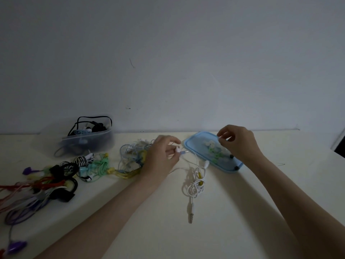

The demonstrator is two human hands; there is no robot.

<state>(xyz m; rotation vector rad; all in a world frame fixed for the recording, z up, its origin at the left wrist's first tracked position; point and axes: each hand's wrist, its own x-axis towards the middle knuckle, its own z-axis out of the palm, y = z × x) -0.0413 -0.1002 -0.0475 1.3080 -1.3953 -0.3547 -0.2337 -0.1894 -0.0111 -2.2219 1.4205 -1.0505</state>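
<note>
**Knot could tighten as the white earphones are pulled apart**

The left hand (162, 156) pinches one end of the white earphone cable (195, 186) between curled fingers. The right hand (240, 143) pinches a small pale piece (219, 137) above the blue lid (194, 140) near the worktop's far edge. The rest of the cable lies knotted mid-worktop. Pulling outward may cinch that knot, or snag the coloured cable pile (130, 159) beside the left hand.

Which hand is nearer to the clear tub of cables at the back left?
Left. The left hand lies right of the clear tub; the right hand is farther right, over the blue lid.
</note>
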